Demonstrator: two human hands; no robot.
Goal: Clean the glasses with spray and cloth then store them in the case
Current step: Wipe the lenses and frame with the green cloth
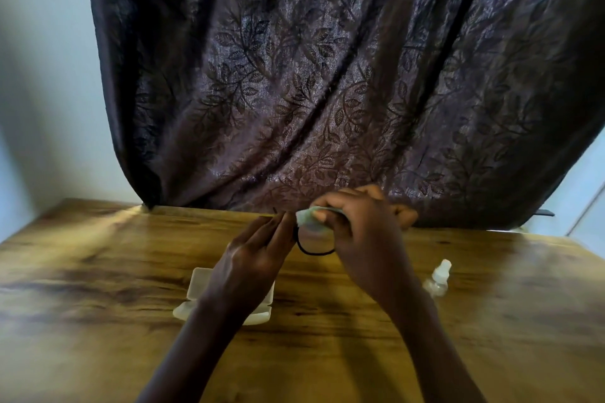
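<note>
Head view of the wiping step. The glasses [315, 244] are being held up above the far middle of the wooden table [98, 271], in front of a dark leaf-patterned curtain [327, 75]. The left hand [253, 258] is gripping the frame at its left end, the fingers lying close together along it and pinching near the hinge; the exact contact is blurred. The right hand [360, 232] is pressing a pale green cloth [311, 217] onto the upper rim of one lens, thumb and fingertips pinching the cloth around the glass. Only this one dark-rimmed lens is showing clearly; the rest of the frame is hidden behind the right hand.

The frame's long axis is running left to right between the two hands, so the lens being wiped is lying just right of the left fingers and directly under the right thumb. The right hand is the working hand; the left is serving as the support.

The white case [196, 291] is lying open on the table, near the person and partly hidden below the left wrist. The spray bottle [437, 278] is standing to the right of the right forearm, apart from both hands. Storage appears not yet begun; the case lies nearer the left hand.
</note>
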